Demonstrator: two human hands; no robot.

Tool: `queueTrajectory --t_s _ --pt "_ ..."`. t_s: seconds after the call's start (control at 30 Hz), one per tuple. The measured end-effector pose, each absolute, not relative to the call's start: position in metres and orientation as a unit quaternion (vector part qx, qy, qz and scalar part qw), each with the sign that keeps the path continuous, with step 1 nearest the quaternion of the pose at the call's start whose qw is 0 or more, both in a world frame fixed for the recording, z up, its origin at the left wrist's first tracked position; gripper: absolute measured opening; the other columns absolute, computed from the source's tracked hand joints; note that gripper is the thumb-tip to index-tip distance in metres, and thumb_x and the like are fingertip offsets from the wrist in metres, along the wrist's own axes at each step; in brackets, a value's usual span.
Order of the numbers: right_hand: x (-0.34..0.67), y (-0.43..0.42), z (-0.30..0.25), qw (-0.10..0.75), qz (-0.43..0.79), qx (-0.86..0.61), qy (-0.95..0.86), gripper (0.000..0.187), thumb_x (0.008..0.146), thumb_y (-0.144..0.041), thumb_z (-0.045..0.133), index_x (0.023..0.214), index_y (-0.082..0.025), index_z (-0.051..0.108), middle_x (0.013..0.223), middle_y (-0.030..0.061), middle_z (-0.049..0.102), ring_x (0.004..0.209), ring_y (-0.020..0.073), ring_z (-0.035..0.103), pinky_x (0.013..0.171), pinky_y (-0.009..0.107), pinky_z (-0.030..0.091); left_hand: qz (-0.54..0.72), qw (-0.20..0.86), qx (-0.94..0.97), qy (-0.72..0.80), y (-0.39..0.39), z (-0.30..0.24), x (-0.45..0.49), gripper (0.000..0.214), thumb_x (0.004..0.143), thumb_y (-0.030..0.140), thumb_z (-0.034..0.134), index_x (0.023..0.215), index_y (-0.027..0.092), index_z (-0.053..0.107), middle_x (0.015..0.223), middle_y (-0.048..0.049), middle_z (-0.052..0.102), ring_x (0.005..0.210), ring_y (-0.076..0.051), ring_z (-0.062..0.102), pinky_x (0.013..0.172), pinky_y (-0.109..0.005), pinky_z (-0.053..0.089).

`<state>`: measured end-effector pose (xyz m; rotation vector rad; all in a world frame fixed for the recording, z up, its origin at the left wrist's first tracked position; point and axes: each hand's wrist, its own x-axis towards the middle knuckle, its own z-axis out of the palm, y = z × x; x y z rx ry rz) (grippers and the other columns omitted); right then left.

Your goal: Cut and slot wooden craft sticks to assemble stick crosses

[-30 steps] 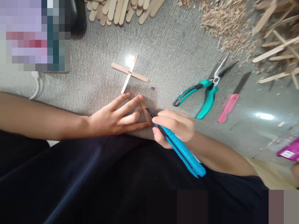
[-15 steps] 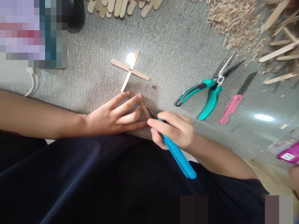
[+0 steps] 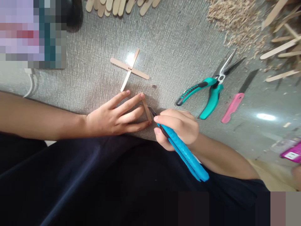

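My left hand (image 3: 121,114) lies on the table with its fingers spread, the fingertips pressing a short wooden craft stick (image 3: 147,109) flat near the table's front edge. In my right hand (image 3: 177,127) is a utility knife (image 3: 185,150) with a blue handle, its dark blade tip close beside the stick's middle. Whether the blade touches the wood I cannot tell. Just beyond my left fingertips rest two craft sticks joined as a cross (image 3: 141,73), notched where they meet.
To the right lie teal pliers (image 3: 213,99), opened, and a pink-handled blade (image 3: 232,108). Wood shavings (image 3: 235,22) and loose sticks (image 3: 281,48) are heaped at the back right. More craft sticks (image 3: 117,6) line the back edge. A white cable (image 3: 32,83) runs at the left.
My right hand has drawn the knife slightly back and to the right, away from the stick. The left fingers stay on the stick, nearly unmoved.
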<state>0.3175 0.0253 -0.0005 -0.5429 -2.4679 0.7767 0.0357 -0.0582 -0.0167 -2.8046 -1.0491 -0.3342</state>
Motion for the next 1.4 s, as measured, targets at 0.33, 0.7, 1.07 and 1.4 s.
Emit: queueTrajectory --t_s 0.33,0.7,1.07,1.4 --pt "0.316 0.027 -0.002 0.254 0.284 -0.181 -0.907 0.026 0.100 -0.023 0.068 0.125 -0.027 0.064 0.089 0.0009 0.081 0.071 0.0179 0.077 0.065 0.032 0.066 -0.115 0.059 -0.926 -0.354 -0.060 -0.018 0.038 0.044 0.120 0.032 0.052 0.164 0.034 0.055 0.157 -0.0053 0.073 0.159 -0.033 0.069 0.131 -0.060 0.064" --pt "0.318 0.027 0.000 0.234 0.340 -0.205 -0.888 0.019 0.106 -0.023 0.064 0.125 -0.024 0.065 0.093 0.0011 0.082 0.077 0.0163 0.080 0.073 0.029 0.068 -0.147 0.002 -0.922 -0.359 -0.061 -0.019 0.039 0.050 0.115 0.034 0.069 0.162 0.025 0.053 0.161 -0.0161 0.071 0.164 -0.045 0.062 0.135 -0.061 0.059" --pt "0.318 0.030 0.002 0.228 0.352 -0.191 -0.887 0.022 0.105 -0.023 0.065 0.127 -0.024 0.064 0.091 0.0011 0.081 0.077 0.0173 0.081 0.074 0.030 0.069 -0.154 0.007 -0.902 -0.404 -0.069 -0.023 0.044 0.056 0.113 0.033 0.072 0.165 0.030 0.053 0.175 -0.0160 0.065 0.167 -0.044 0.057 0.134 -0.064 0.060" --pt "0.317 0.028 -0.001 0.231 0.310 -0.192 -0.902 0.024 0.105 -0.021 0.065 0.129 -0.021 0.065 0.097 0.0045 0.084 0.079 0.0171 0.081 0.075 0.029 0.067 -0.169 -0.012 -0.912 -0.373 -0.063 -0.015 0.041 0.038 0.116 0.027 0.067 0.153 0.024 0.064 0.158 -0.0088 0.076 0.161 -0.035 0.067 0.133 -0.061 0.063"
